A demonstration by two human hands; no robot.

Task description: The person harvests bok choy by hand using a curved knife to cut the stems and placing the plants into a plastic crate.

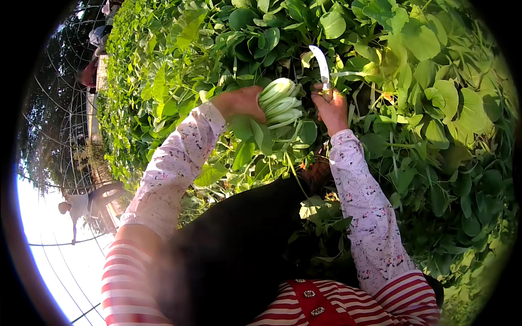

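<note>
My left hand (244,102) grips a bunch of leafy greens (281,102), its pale cut stem ends facing right. The broad green leaves hang down below my wrist. In my right hand (332,109) is a sickle-shaped harvest knife (321,65) with a curved metal blade pointing up and its handle inside my fist. The knife is a short way right of the stems and apart from them. Under and around both hands grow leafy green plants (265,36); the soil between them is mostly hidden in shadow.
Dense broad-leaved plants (444,98) spread to the right. My dark-clothed leg (244,228) extends under my arms. On the left, beyond the bed, are a wire or pole framework (77,134), a person in a light top (79,203) and another person (96,40) farther up.
</note>
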